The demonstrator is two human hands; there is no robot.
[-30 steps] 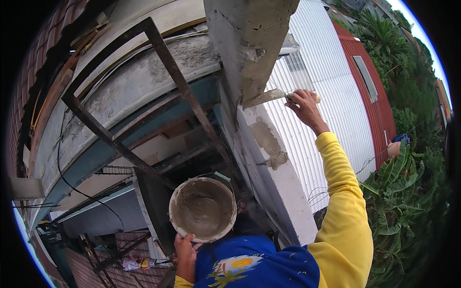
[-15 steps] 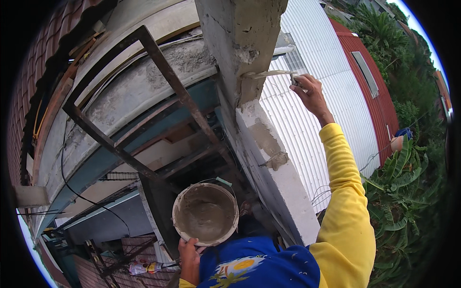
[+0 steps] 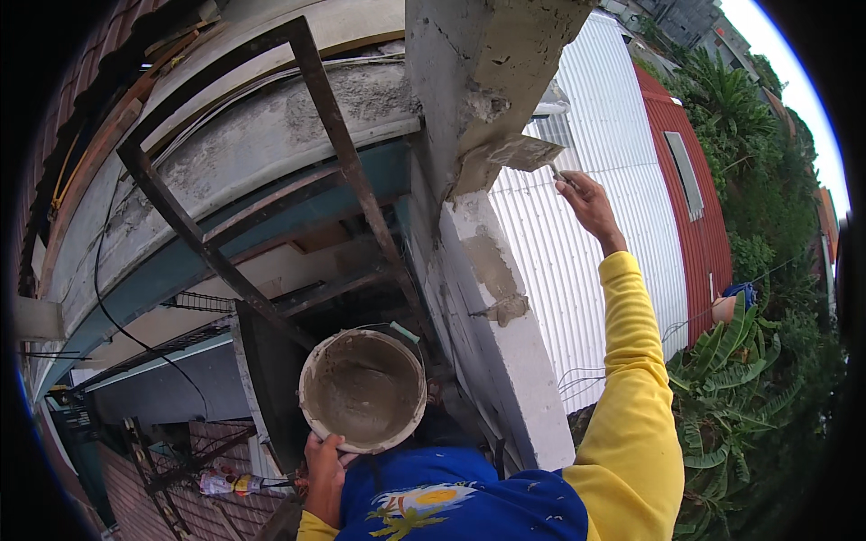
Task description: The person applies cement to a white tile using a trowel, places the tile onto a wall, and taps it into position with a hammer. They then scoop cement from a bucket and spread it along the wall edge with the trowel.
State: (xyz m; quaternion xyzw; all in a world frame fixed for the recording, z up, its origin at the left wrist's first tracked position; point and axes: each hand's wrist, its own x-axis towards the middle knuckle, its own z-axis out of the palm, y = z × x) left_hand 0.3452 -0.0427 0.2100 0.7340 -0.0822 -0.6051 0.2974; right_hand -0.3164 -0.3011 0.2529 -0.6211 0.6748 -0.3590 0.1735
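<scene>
My left hand (image 3: 325, 462) grips the rim of a round bucket (image 3: 317, 379), held against my body. Wet grey mortar (image 3: 365, 388) coats its inside, and a pale green handle grip (image 3: 405, 332) hangs on its far side. At arm's length to the right, my right hand (image 3: 588, 203) is closed round the handle of a plastering trowel (image 3: 523, 152). The trowel's mortar-smeared blade lies tilted against the corner of a concrete column (image 3: 487, 81). Below it, fresh mortar patches (image 3: 492, 266) mark the white wall top (image 3: 523, 361).
A rusty steel frame (image 3: 338, 135) stands left of the column, before a rough concrete ledge (image 3: 271, 126). Beyond the wall lie a white corrugated roof (image 3: 622, 162), a red roof (image 3: 672, 180) and green plants (image 3: 722, 388) far below. A black cable (image 3: 113, 302) hangs at left.
The trowel has turned from edge-on to showing its broad face, still at the column corner. The bucket and my left hand have shifted left in the picture as the view moved.
</scene>
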